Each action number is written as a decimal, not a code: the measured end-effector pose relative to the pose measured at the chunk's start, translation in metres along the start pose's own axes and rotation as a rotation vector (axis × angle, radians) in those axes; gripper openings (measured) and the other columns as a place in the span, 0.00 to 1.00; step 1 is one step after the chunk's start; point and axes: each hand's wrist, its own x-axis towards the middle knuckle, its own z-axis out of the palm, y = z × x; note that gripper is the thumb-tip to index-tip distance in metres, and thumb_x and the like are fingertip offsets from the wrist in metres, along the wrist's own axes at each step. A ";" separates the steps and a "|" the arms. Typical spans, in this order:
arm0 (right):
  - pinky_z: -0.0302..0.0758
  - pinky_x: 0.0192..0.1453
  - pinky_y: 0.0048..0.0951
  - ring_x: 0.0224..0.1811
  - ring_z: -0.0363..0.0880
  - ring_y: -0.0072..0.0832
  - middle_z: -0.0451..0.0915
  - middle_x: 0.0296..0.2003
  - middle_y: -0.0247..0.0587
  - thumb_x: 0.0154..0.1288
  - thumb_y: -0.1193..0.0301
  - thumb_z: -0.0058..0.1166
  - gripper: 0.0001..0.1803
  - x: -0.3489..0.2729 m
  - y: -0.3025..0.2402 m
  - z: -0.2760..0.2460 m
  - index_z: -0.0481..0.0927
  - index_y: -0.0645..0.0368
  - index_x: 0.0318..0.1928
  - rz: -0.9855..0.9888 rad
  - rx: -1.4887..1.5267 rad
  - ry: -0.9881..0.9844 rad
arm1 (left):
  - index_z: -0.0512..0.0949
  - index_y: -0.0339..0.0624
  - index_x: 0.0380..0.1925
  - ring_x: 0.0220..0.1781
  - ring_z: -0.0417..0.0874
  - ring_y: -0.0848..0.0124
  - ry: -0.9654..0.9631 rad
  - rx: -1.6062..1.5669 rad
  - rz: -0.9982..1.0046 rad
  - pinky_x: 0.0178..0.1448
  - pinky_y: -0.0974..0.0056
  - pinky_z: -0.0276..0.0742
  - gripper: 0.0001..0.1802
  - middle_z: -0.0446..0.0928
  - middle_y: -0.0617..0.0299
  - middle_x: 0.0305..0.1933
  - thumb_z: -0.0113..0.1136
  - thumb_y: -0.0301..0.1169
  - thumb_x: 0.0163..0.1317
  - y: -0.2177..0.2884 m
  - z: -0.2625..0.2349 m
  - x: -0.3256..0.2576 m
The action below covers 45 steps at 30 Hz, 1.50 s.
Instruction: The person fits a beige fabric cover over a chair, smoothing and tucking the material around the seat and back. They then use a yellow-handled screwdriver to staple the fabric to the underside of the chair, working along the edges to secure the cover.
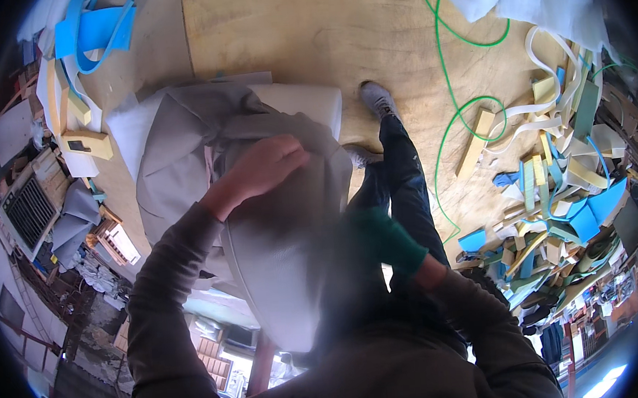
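- At the centre of the head view, a white foam cushion [295, 274] sits half inside a grey fabric cover [182, 149], held up close to the camera and blurred along its lower part.
- At ten o'clock from the centre, the left hand [268, 165] is closed, knuckles up, pinching a fold of the cover against the foam.
- At four o'clock, the right hand [385, 242] wears a green glove and presses the cushion's edge; whether it grips or only pushes, I cannot tell.
- Toward three o'clock lie foam offcuts [556, 204] in blue, yellow and white, with a green cord [447, 123] looping across the plywood floor [285, 31] near the shoes.
- Risk, as I judge it: the cover may bunch or tear at a seam if pulled unevenly, and the cord could snag a foot.
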 end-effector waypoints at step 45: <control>0.76 0.78 0.49 0.75 0.78 0.60 0.79 0.74 0.56 0.75 0.64 0.68 0.37 0.037 0.000 0.029 0.73 0.64 0.79 0.135 -0.005 0.135 | 0.78 0.36 0.71 0.69 0.85 0.51 1.118 0.169 -0.169 0.73 0.50 0.79 0.29 0.84 0.47 0.67 0.68 0.42 0.79 0.069 0.067 -0.135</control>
